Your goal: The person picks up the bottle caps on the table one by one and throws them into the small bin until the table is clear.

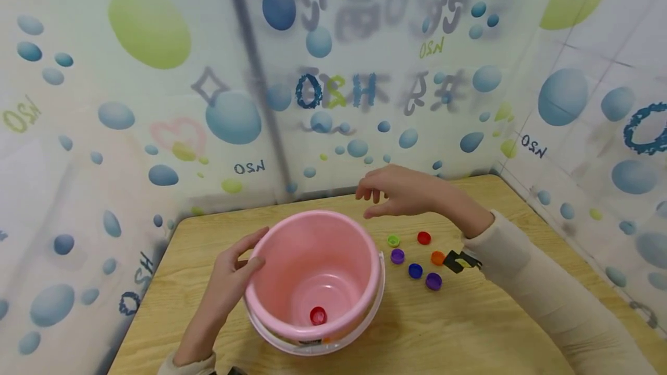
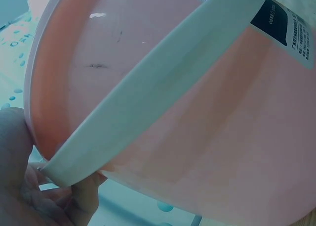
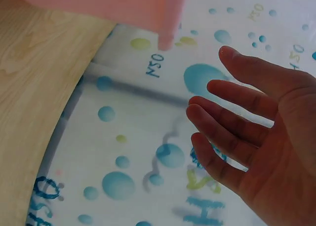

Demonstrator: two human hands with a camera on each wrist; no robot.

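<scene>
A pink bucket (image 1: 314, 230) with a white handle (image 2: 148, 87) stands on the wooden table, its mouth tilted toward me. One red bottle cap (image 1: 318, 315) lies on the bucket's floor. My left hand (image 1: 233, 276) grips the bucket's left rim, thumb over the edge and fingers outside, close to the handle's end. Up in the air, right of the bucket, my right hand (image 1: 398, 190) holds nothing; its fingers are loosely bent and apart in the right wrist view. Below it lie small caps: green (image 1: 393, 241), red (image 1: 424, 238), orange (image 1: 438, 257), blue (image 1: 415, 271) and purple (image 1: 433, 281).
The wooden table (image 1: 495, 311) has its back edge close to a white curtain (image 1: 208, 62) printed with blue and green bubbles. More of that print stands at both sides. A dark label (image 2: 276, 21) is on the bucket's outer wall.
</scene>
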